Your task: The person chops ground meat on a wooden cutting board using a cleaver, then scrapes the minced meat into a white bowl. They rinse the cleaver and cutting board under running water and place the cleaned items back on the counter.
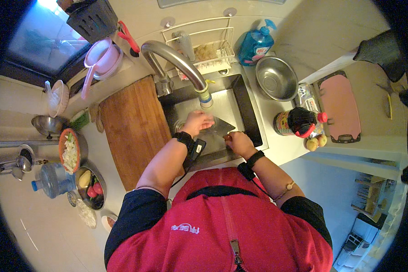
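Both hands are over the stainless steel sink (236, 81), under the curved metal faucet (180, 59). My right hand (239, 143) is closed around the handle of a knife or cleaver, whose broad dark blade (221, 127) points up and left. My left hand (198, 123) is beside the blade, just below the faucet's spout, with its fingers bent; whether it touches the blade or holds anything is not clear. A wooden cutting board (136, 125) lies along the left side of the sink.
Right of the sink are a metal bowl (277, 79), a dark sauce bottle (297, 122), a pink cutting board (340, 107) and potatoes (316, 142). A blue soap bottle (256, 46) and wire rack (210, 51) stand behind. At left are vegetable bowls (70, 151) and a water jug (54, 180).
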Action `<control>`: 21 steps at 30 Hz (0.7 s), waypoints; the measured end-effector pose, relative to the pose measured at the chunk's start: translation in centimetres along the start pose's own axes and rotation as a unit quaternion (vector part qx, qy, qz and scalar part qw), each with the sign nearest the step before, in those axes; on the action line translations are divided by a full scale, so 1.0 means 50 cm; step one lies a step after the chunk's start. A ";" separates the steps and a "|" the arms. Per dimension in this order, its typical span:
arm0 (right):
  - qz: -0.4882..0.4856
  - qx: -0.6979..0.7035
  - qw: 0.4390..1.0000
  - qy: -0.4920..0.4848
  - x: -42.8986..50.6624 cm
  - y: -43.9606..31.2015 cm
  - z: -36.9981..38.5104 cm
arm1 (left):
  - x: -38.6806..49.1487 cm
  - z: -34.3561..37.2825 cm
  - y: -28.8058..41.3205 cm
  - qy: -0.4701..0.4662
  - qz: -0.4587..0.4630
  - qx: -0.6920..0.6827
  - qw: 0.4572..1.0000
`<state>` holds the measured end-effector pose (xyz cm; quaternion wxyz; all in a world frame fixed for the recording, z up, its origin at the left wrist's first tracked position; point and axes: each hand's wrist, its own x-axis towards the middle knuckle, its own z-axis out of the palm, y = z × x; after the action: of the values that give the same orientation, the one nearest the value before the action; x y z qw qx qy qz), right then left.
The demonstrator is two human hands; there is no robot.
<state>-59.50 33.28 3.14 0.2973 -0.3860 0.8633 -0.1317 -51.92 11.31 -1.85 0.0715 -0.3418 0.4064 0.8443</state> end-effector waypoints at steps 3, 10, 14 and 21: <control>0.007 -0.006 1.000 -0.015 0.005 -0.002 0.005 | 0.010 0.005 0.001 0.039 0.010 0.022 0.999; -0.001 0.029 0.999 -0.023 0.004 0.003 -0.004 | 0.027 0.037 0.010 0.048 0.072 0.018 0.996; 0.003 0.036 0.999 -0.012 -0.007 0.010 -0.014 | 0.041 0.039 0.002 0.051 0.111 0.173 0.977; -0.019 0.052 0.998 -0.002 -0.016 0.011 -0.010 | 0.032 0.045 -0.005 0.066 0.132 0.109 0.983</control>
<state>-59.71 34.22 3.62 0.3165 -0.3869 0.8469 -0.1811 -54.20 12.87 -2.06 -0.0305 -0.3307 0.5414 0.7724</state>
